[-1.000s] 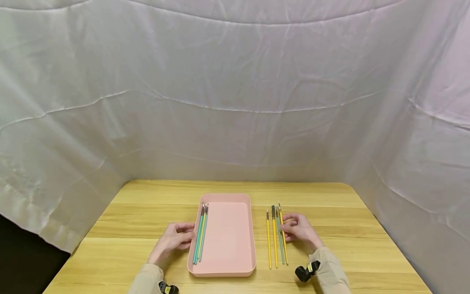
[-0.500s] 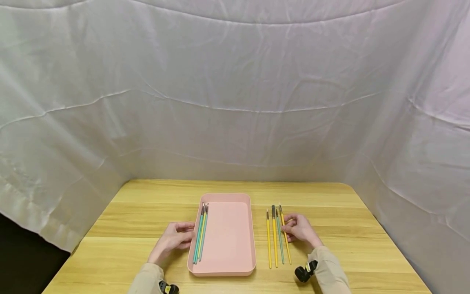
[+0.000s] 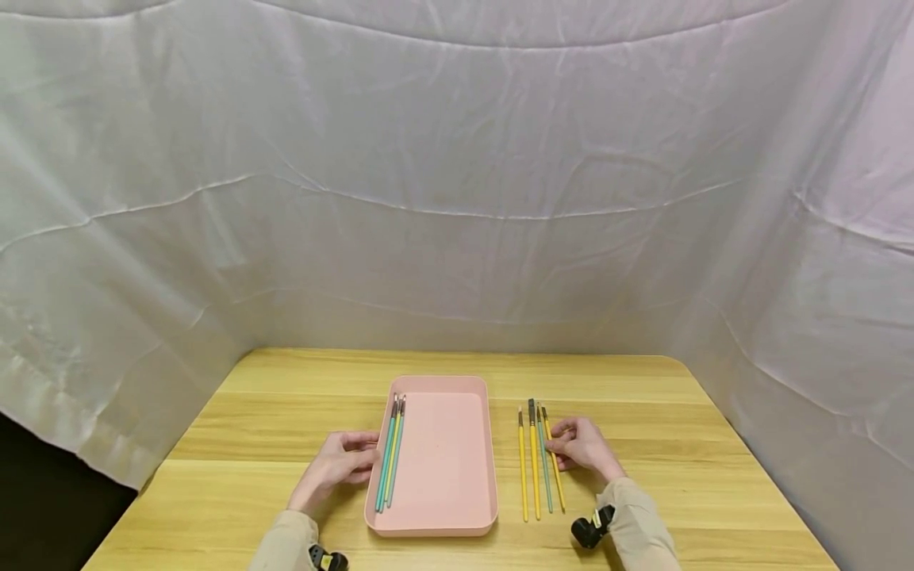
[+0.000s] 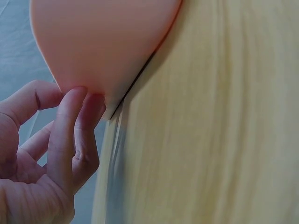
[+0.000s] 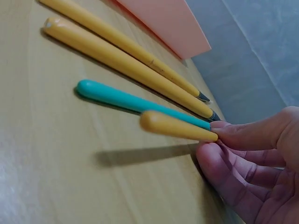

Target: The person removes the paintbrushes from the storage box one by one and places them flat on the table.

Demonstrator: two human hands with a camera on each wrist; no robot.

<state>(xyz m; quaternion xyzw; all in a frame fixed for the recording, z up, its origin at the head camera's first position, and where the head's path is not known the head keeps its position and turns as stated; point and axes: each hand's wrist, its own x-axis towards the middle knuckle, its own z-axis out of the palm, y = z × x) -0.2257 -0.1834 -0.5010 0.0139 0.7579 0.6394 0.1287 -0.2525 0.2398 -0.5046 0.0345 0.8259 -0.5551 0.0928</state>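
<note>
Pinches a yellow-handled paintbrush (image 5: 180,129) between thumb and fingertips of the right hand (image 3: 584,446), digits drawn narrow on the slim shaft. Points its dark-ferruled end away past those fingertips, with the rounded handle end back toward the near side and slightly right, raised off the wood above a long shadow in the right-wrist view. Just left of the right thumb, a teal-handled paintbrush (image 5: 140,105), so close as to make contact hard to judge. Farther left of the same fingertips, a thicker yellow-handled paintbrush (image 5: 131,69) with a broad dark head, then a slimmer yellow-handled paintbrush (image 5: 121,45), roughly side by side on the wood-grain table (image 3: 250,420). Past these, well left of the right fingers and immediately right of the left ones, a shallow pink rectangular tray (image 3: 443,460). Touches the tray's outer left wall with fingertips of the left hand (image 3: 337,461), digits loosely bent and moderately spread; impossible to tell whether any tip hooks over the rim. Just across that wall from the left fingertips, inside the tray, a narrow bundle of teal- and yellow-handled paintbrushes (image 3: 394,454), heads toward the far end. Behind both sets of fingers, black wrist cameras (image 3: 589,533) and beige sleeves (image 3: 637,515). Well beyond all the fingertips, a creased gray fabric backdrop (image 3: 457,262).
</note>
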